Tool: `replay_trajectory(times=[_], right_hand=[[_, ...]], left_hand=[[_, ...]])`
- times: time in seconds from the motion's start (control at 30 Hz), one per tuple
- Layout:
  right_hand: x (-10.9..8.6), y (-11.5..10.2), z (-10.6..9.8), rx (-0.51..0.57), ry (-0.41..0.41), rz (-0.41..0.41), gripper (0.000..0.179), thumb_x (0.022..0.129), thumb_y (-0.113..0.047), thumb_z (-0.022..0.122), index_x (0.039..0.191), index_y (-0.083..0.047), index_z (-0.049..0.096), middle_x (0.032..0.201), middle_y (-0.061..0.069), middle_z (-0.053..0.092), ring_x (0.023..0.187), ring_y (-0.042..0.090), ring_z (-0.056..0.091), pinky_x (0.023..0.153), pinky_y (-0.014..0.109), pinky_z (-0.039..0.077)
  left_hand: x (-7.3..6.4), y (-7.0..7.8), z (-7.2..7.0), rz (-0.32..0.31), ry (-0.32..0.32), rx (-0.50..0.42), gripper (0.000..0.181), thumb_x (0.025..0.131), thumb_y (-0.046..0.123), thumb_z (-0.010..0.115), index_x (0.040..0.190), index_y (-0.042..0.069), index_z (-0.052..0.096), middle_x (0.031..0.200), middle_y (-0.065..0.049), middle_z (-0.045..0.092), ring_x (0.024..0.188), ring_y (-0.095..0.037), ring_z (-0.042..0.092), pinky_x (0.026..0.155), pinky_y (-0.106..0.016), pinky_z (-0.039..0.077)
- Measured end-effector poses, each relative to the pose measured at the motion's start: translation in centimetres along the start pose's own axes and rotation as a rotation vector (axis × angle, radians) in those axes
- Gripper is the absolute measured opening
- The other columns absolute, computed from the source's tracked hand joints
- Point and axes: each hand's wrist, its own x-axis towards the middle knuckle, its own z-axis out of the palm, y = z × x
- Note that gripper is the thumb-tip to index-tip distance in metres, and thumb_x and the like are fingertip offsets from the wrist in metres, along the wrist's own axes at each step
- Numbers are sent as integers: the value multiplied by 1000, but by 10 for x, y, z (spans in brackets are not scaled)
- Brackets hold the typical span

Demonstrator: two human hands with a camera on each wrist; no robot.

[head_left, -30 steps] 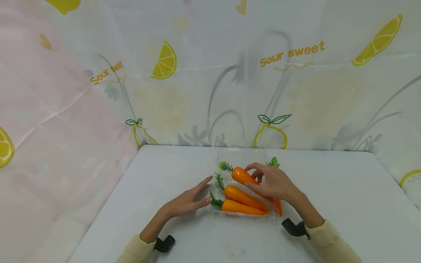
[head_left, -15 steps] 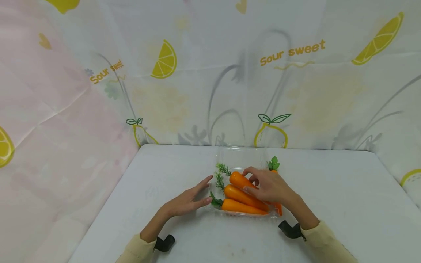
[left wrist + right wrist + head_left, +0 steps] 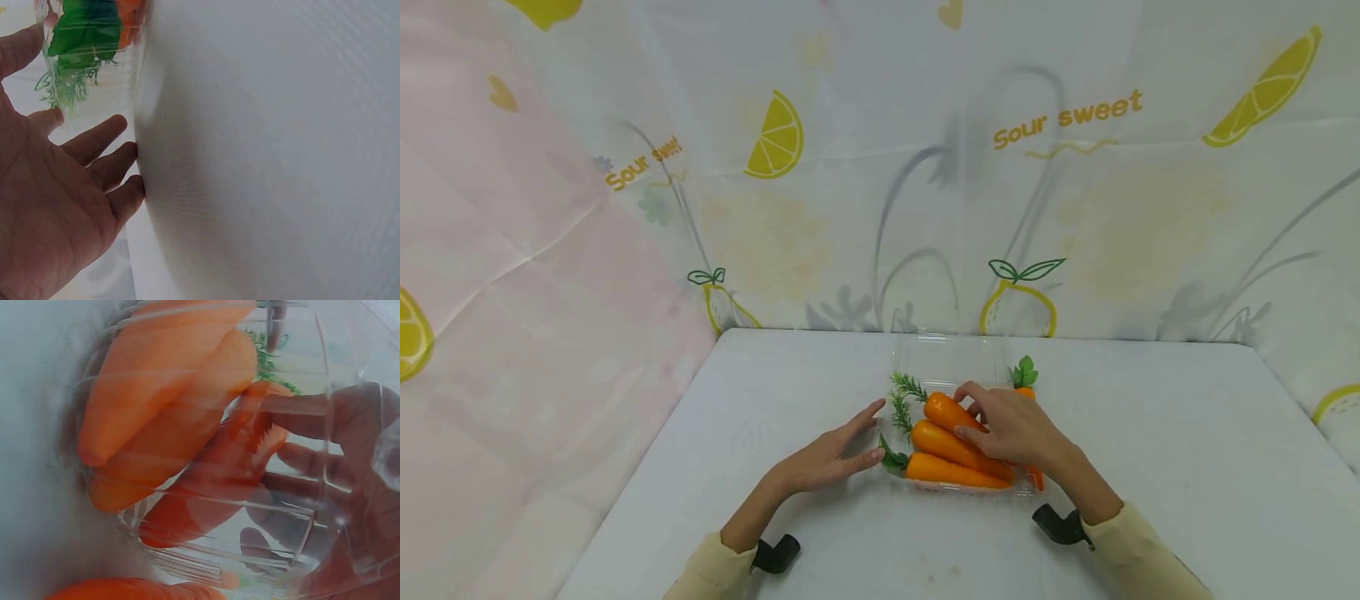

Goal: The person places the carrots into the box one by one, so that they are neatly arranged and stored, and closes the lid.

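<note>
A clear plastic clamshell container stands open in the head view, its lid laid back behind it. Inside, a front carrot and a middle carrot lie side by side. Behind them my right hand grips a third carrot between thumb and fingers, its lower end hidden by the hand. Through the container wall, the right wrist view shows the three carrots together. My left hand has its fingers spread at the container's left side; in the left wrist view some fingertips touch the table.
Another carrot lies to the right of the container, partly behind the right hand, with its green leaves showing beyond. A white table carries everything. Behind it hangs a lemon-printed cloth.
My right hand has lowered the third carrot, moving it slightly nearer to me, down beside the middle carrot in the container. The left hand has stayed in place.
</note>
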Motion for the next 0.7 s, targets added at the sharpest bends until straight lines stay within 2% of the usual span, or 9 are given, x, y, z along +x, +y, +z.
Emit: replay_trajectory(times=[0.33, 0.57, 0.7], right_hand=[[-1, 1, 2, -15, 5, 9, 33, 89, -28, 74, 116, -16, 62, 91, -4, 71, 69, 7, 57, 60, 23, 48], [-1, 2, 1, -36, -6, 12, 17, 88, -20, 74, 105, -18, 73, 87, -8, 69, 68, 6, 55, 59, 21, 47], [-2, 2, 0, -63, -15, 0, 17, 87, -19, 75, 104, -18, 77, 85, -9, 68, 69, 7, 54, 59, 20, 46]], left_hand=[[-1, 1, 0, 3, -5, 1, 75, 99, 52, 51, 160, 32, 12, 156, -7, 35, 142, -29, 32, 111, -59, 26], [-1, 1, 0, 7, -6, -2, 74, 100, 51, 51, 160, 32, 11, 156, -6, 35, 142, -29, 32, 110, -59, 27], [-1, 0, 0, 6, -1, 1, 74, 100, 50, 51, 160, 33, 11, 156, -6, 35, 142, -29, 33, 110, -59, 27]])
